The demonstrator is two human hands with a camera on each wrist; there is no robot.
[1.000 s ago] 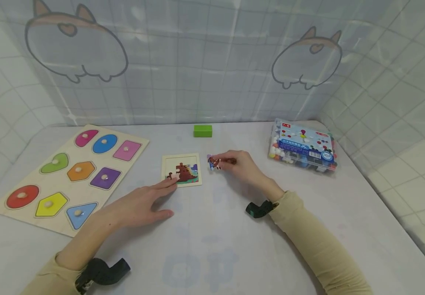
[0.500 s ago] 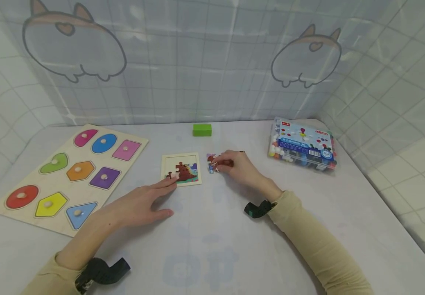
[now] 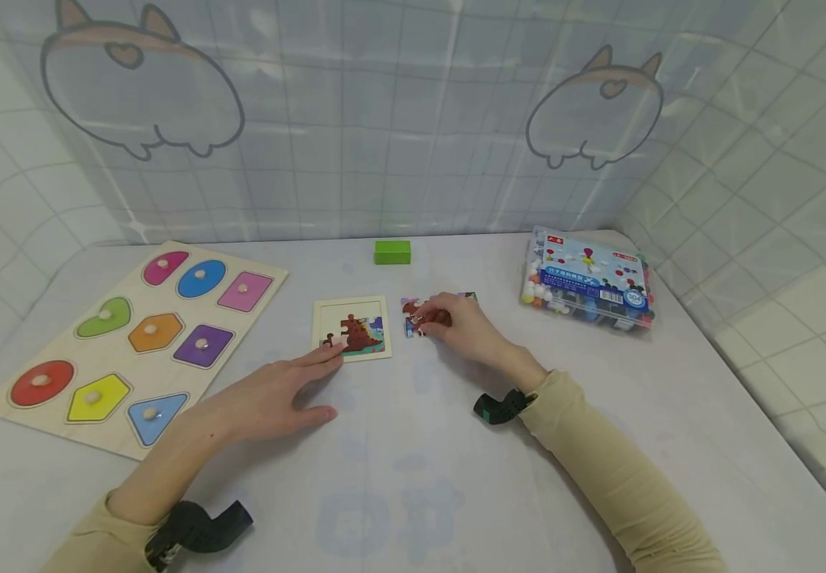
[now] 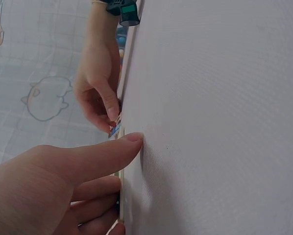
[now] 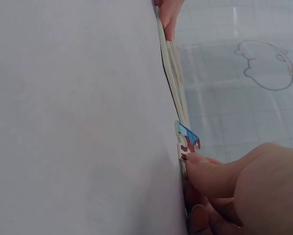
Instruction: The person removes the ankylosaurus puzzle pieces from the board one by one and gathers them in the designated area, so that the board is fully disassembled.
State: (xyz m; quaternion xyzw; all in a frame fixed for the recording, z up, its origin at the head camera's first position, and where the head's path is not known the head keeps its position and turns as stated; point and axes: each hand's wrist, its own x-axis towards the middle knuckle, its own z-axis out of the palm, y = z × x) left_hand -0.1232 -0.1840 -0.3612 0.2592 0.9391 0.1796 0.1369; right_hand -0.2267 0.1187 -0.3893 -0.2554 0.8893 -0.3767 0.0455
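A small square puzzle tray (image 3: 351, 304) lies in the middle of the table, with a brown dinosaur picture partly filling its lower right. The fingertips of my left hand (image 3: 270, 402) rest on its lower left corner, fingers extended and thumb apart on the tabletop. Right of the tray, my right hand (image 3: 472, 328) pinches a brown, white and blue jigsaw piece (image 5: 188, 139) between thumb and fingers; in the right wrist view that piece stands tilted. Another bit of puzzle (image 3: 468, 295) shows just beyond the knuckles. The hand hides the rest of the pieces.
A wooden shape board (image 3: 241, 337) with knobbed coloured shapes lies at the left. A green block (image 3: 392, 253) sits at the back. A clear plastic box (image 3: 588, 278) of coloured parts stands at the back right. Patterned curtains enclose the table.
My right hand has shifted slightly, and more of the puzzle pieces shows around its fingers, including a bit beyond the knuckles. The left hand and the tray have stayed in place.
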